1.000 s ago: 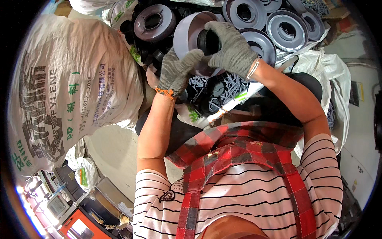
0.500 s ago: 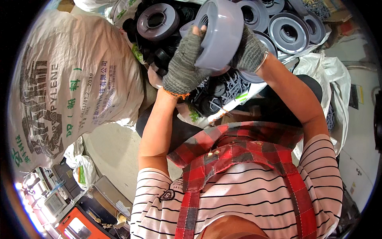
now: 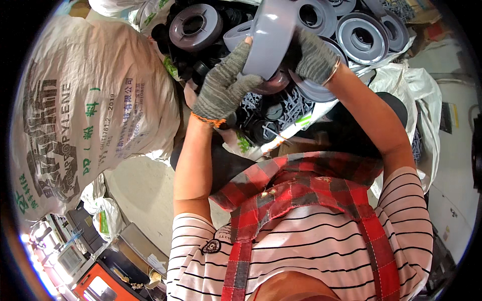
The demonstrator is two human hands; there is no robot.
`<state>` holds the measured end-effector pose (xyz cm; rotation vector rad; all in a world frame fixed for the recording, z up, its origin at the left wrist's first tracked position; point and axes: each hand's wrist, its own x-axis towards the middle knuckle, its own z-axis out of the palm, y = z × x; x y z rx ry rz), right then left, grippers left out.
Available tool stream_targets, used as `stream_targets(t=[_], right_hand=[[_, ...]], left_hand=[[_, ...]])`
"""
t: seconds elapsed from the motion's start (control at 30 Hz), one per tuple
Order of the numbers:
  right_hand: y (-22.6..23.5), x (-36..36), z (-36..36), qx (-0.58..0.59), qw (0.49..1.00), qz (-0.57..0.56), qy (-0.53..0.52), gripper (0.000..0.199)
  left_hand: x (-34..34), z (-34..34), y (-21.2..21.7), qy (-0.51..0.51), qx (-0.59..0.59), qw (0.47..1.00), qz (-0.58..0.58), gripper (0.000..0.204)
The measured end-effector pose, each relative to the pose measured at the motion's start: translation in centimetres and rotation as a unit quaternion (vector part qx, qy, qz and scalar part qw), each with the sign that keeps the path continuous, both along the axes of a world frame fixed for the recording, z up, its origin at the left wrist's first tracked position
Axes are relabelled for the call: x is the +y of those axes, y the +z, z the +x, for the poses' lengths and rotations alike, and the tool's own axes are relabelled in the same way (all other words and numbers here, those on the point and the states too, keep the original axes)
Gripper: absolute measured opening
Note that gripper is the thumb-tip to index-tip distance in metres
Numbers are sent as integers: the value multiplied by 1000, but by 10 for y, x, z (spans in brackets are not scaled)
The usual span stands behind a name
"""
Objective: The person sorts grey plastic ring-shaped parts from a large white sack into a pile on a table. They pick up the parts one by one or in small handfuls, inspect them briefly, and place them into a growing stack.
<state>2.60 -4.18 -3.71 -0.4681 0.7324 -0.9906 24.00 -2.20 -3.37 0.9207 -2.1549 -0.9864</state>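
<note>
A wide, translucent grey plastic ring (image 3: 271,42) is tilted up between my hands, above a heap of similar parts. My left hand (image 3: 226,85), in a grey knit glove with bare fingertips, is at its left edge, thumb beneath and fingertips against its side. My right hand (image 3: 316,60), gloved alike, grips the ring's right side; its fingers are partly hidden behind it. Left of the ring lies a flanged grey plastic part (image 3: 196,27). Another round flanged part (image 3: 362,37) lies to the right, among several more.
A large white woven sack (image 3: 100,105) bulges at the left. Small grey plastic pieces (image 3: 296,108) and black round parts lie in a bag below my hands. A crumpled white bag (image 3: 411,100) hangs at the right. An orange-and-black machine (image 3: 98,283) stands at the lower left.
The ring has moved slightly up and turned more edge-on. My left hand has shifted left and lower, its thumb now farther out from the fingers. My right hand remains behind the ring's right side.
</note>
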Motion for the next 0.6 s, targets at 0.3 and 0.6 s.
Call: stream_targets(t=[0.3,0.6], right_hand=[[-14,-17,6,305,842,-441,-59,27],[-61,-87,-47,792,521,-318,-13,39]], left_hand=[[3,-20,0,67,82,993,59,77],[-45,-10,-18,160,-175,922,-306,71]])
